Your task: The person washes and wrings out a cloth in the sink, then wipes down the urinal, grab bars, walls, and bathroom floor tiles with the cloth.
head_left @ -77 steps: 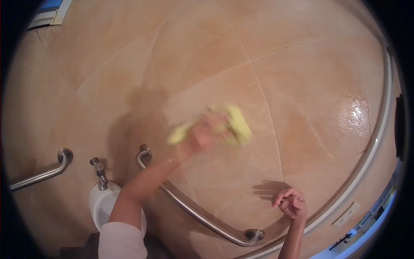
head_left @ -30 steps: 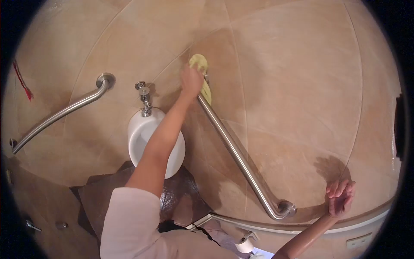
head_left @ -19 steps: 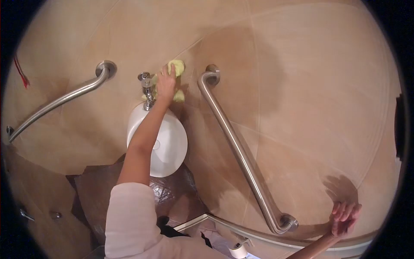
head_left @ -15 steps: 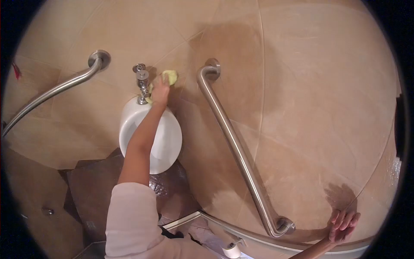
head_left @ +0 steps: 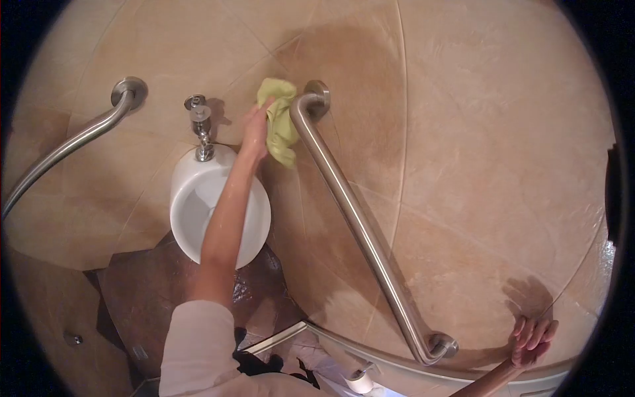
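My left hand (head_left: pixel 254 132) grips a yellow-green cloth (head_left: pixel 281 122) that hangs loosely between the hand and the upper end of a steel grab bar (head_left: pixel 360 225). My left arm reaches across a white urinal (head_left: pixel 185 192) and hides part of its bowl. Left of the hand, a chrome flush valve (head_left: pixel 201 122) stands above the urinal. At the lower right, my right hand (head_left: pixel 532 341) is held near the tiled wall with its fingers loosely bent and apart, nothing in them. Whether it touches the wall I cannot tell.
Another curved grab bar (head_left: pixel 76 142) runs along the left wall. Dark, shiny tiles (head_left: pixel 145 284) cover the floor below the urinal. A paper roll (head_left: pixel 360 382) is at the bottom, beside a pale ledge (head_left: pixel 278 337). A dark object (head_left: pixel 613 195) sits at the far right edge.
My left hand has moved right, away from the flush valve toward the grab bar. The cloth, bunched before, now hangs spread out. My right hand stays nearly in place.
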`<state>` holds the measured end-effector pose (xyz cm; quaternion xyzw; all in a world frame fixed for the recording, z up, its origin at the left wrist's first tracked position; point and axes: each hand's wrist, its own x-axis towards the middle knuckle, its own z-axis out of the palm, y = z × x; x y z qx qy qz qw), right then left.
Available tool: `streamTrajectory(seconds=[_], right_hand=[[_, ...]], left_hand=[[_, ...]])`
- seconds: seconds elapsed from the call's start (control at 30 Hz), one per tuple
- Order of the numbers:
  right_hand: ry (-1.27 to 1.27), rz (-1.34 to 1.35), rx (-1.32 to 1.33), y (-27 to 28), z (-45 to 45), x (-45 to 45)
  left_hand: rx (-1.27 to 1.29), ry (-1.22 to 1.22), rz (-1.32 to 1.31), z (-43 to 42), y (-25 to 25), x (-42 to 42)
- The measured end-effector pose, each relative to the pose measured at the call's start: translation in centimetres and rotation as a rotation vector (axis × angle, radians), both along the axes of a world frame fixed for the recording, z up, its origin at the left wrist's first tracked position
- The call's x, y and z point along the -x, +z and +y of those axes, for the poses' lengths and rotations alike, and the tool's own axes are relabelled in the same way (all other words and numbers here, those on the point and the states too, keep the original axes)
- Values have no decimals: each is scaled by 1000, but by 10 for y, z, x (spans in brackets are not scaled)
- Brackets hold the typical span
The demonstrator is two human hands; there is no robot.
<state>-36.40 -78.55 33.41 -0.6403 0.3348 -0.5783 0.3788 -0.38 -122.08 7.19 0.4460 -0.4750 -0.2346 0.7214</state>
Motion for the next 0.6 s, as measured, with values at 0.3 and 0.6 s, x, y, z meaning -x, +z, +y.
streamTrajectory(seconds=[0.3, 0.6], right_hand=[[-68, 58, 41, 0, 1, -4], [34, 27, -43, -1, 14, 5]], left_hand=[[422, -292, -783, 175, 42, 48], [419, 71, -588, 121, 49, 64]])
